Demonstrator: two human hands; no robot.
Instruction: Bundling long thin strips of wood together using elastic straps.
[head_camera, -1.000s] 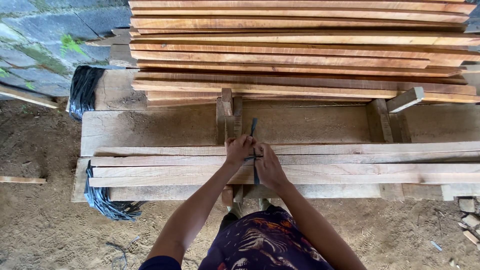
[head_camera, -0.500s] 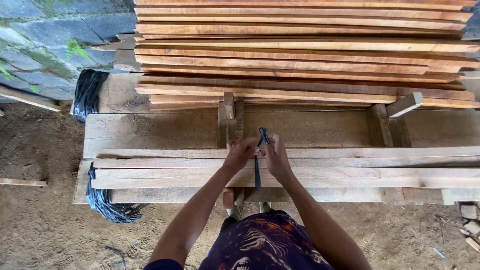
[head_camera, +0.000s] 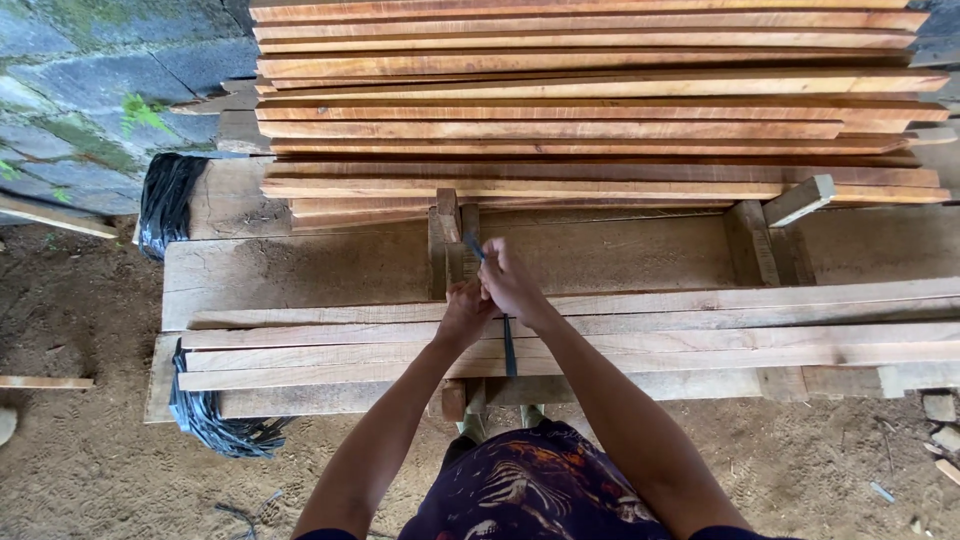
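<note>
Both hands meet over the middle of a wooden desk in an open shed: the right hand is closed on the upper end of a dark plastic strap, pulled toward the far side, while the left hand is pressed down beside it, fingers curled on the strap where it crosses the bundle of planks; whether a knot sits under the fingers cannot be told, as the hands cover that spot. The strap runs from the hands down over the near edge of the bundle, so it already passes around the long pale planks lying left to right on the desk; the tie itself looks, by this view, unfinished, with the loose end in the right hand's grip and nothing trimmed; no second strap shows on the bundle to the right, and its far right end runs out of view. Just beyond the hands stands a pair of short wooden uprights; behind them rises a tall stack of reddish boards, unbound as far as can be seen. More black strapping hangs in a tangle off the near left corner of the desk, and another black bunch lies at the far left; bare earth floor lies below.
</note>
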